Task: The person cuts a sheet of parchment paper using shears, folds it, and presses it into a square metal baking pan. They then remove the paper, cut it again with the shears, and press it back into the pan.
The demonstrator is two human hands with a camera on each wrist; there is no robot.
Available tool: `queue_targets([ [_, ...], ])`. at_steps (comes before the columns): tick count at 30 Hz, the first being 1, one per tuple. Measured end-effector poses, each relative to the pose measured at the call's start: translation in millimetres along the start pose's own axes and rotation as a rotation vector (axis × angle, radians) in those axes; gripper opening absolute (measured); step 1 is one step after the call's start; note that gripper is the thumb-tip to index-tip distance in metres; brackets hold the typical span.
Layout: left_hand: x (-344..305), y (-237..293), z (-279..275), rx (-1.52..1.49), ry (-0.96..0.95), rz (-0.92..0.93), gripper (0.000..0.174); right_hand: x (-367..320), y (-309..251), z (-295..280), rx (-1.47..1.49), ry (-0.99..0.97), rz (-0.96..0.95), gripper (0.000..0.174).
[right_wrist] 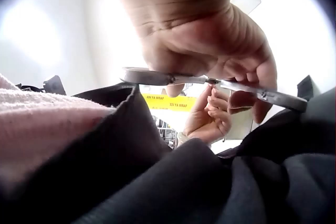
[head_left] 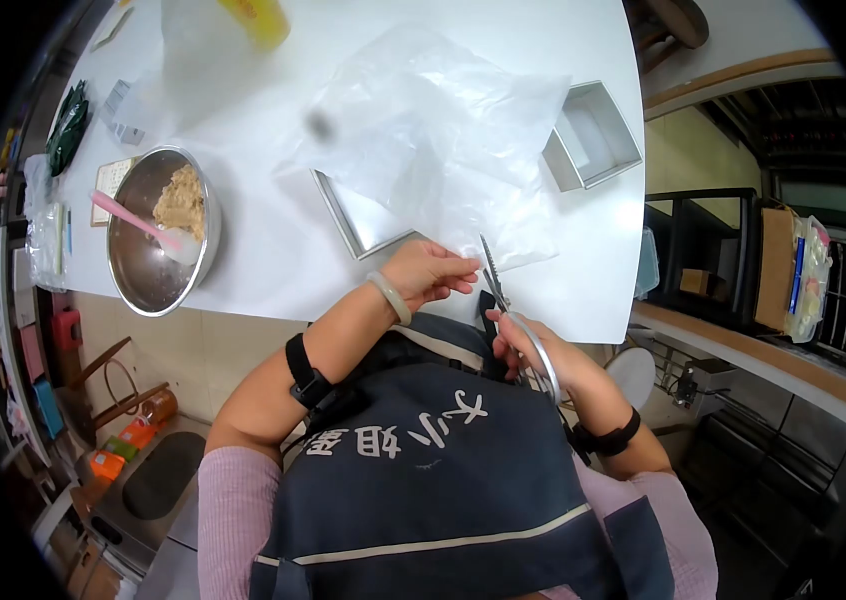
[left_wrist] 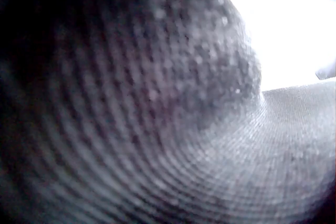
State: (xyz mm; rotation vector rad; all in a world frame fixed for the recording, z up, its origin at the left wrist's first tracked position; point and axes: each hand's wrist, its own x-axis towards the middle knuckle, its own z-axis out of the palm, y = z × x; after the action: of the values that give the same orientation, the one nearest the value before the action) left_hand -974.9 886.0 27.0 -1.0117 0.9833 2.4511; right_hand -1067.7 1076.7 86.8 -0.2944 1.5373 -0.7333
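My left hand pinches the near edge of a clear plastic sheet between thumb and fingertips. Beside it, my right hand grips metal scissors, their blades pointing away from me and standing slightly apart next to the left fingertips. In the right wrist view the scissors' handles cross below the right palm, with the left hand beyond. The crumpled sheet partly covers a square metal frame. Dark fabric fills most of the left wrist view and hides the left hand there.
A steel bowl with dough and a pink-handled spatula stands at the left. Right of the sheet is a square metal tin. A yellow object lies at the far edge. The dark apron borders the table.
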Motion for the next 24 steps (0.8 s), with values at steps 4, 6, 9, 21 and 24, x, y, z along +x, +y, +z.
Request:
queue_targets([
  [4,-2,-1,3,0.006,-0.012,0.012,0.022,12,0,-2,-0.034,-0.029,0.028,0.059],
  [6,-2,-2,2,0.005,-0.011,0.014,0.022,13,-4,1,-0.024,-0.031,-0.04,0.061],
  [9,0,-5,0,0.016,-0.018,0.021,0.022,16,-5,2,-0.016,-0.029,-0.029,0.061],
  [21,0,-5,6,0.001,-0.041,0.04,0.023,14,-8,4,-0.041,-0.032,-0.009,0.061],
  [24,2,-7,6,-0.014,-0.055,0.034,0.022,15,-4,6,-0.002,-0.023,-0.049,0.062],
])
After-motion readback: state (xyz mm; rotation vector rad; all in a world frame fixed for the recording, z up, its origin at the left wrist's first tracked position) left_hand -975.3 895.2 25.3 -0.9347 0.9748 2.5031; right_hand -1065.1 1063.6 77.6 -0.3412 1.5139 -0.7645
